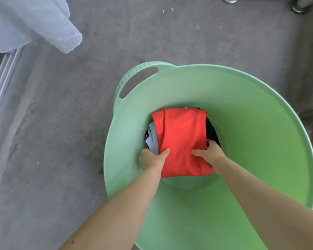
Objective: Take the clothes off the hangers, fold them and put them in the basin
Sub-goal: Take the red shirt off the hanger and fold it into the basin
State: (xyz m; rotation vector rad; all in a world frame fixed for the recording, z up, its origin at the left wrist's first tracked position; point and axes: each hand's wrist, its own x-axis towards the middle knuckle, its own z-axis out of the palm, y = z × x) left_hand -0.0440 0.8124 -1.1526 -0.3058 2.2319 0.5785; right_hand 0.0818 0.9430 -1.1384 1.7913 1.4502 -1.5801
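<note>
A large green basin (251, 109) stands on the concrete floor and fills the right half of the head view. Inside it a folded red garment (181, 138) lies on top of folded dark and white clothes (151, 139). My left hand (152, 159) grips the red garment's near left edge, thumb on top and fingers underneath. My right hand (210, 152) grips its near right edge the same way. Both forearms reach down into the basin.
A pale blue garment (31, 22) hangs at the top left, its sleeve end dangling above the floor. A metal rail (2, 78) runs along the left edge. Metal stand feet (299, 8) sit at the top right. Bare grey concrete lies left of the basin.
</note>
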